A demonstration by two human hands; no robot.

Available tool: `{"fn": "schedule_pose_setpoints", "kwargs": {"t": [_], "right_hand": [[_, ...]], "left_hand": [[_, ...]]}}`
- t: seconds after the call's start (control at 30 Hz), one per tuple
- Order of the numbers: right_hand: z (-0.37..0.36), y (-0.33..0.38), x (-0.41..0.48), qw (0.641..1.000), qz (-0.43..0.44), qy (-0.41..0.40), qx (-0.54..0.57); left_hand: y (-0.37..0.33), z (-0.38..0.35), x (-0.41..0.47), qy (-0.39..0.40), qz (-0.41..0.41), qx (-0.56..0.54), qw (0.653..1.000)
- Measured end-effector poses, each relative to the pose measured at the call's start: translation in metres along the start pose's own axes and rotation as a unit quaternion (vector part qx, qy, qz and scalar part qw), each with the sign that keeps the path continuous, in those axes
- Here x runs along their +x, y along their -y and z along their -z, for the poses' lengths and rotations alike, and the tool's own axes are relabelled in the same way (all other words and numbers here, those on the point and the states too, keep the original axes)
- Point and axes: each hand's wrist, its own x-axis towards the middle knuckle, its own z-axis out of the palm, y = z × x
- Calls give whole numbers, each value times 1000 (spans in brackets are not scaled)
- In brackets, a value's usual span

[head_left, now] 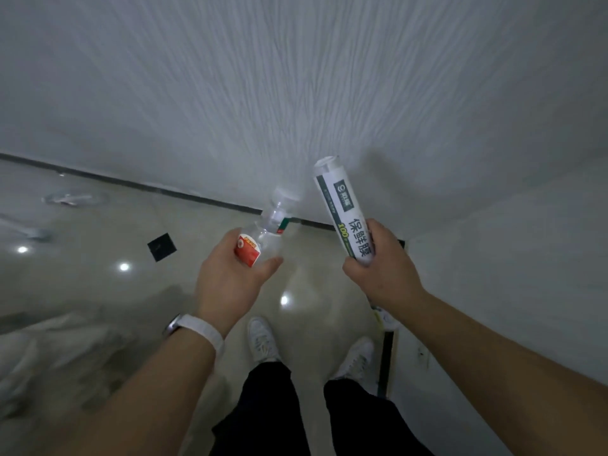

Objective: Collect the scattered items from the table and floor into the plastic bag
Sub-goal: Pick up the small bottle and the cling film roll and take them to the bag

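Standing on a glossy beige tiled floor (pixel 98 291), a person looks down at both raised hands. A small black square plate (pixel 162 247) set in the floor serves as the marker.

To the right of that square, the left hand (pixel 230 274) grips a clear plastic bottle with a red label and white cap (pixel 263 232). Its fingers curl round the lower body and the thumb lies along the side. The bottle is held in the air, tilted so the cap points up and away from the square. A white wristband (pixel 200 330) circles the left wrist, on the near side of the square.

Further right of the square, well past the bottle, the right hand (pixel 378 268) is closed round the lower end of a white cylindrical roll of cling film with a green printed label (pixel 342 205). The roll leans with its top end tipped back towards the bottle. Roll and bottle are near each other but apart.

Nearer the person than the square and to its right are two white sneakers (pixel 263 340) and black trousers (pixel 269 406).

Beyond the square, a dark skirting strip (pixel 115 180) runs along the foot of a white textured wall (pixel 296 93).

Left of the square, pale shapes on the floor are too blurred to identify.
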Motion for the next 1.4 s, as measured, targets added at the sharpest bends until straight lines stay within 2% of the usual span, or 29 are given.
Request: {"fn": "schedule_pose_setpoints", "kwargs": {"t": [0.13,0.37,0.5,0.6,0.73,0.87,1.0,1.1,1.27,1.4], "right_hand": [[28,56,-22,999,37,10,-11],[54,138,-36,985,120,8,-125],[54,185,-30,979,166,-20,-119],[49,216,-23,974,203,-26,-99],[37,244,-3,964,242,0,-114],[24,263,26,954,272,67,-104],[8,289,47,939,311,131,-60],[-5,308,55,918,341,197,-45],[-39,339,43,841,443,307,-57],[-66,360,-6,796,475,372,-48]], "left_hand": [[-18,54,-27,-15,21,-25,999],[-47,125,-48,-49,5,-91,995],[-56,159,-43,-65,-3,-148,987],[-57,180,-37,-105,-5,-148,983],[-55,205,-34,-158,24,-168,973],[-57,223,-38,-214,58,-174,959],[-62,234,-55,-285,104,-181,936],[-62,238,-78,-352,155,-178,906],[-59,236,-139,-461,234,-180,837],[-53,229,-206,-533,294,-183,772]]}}
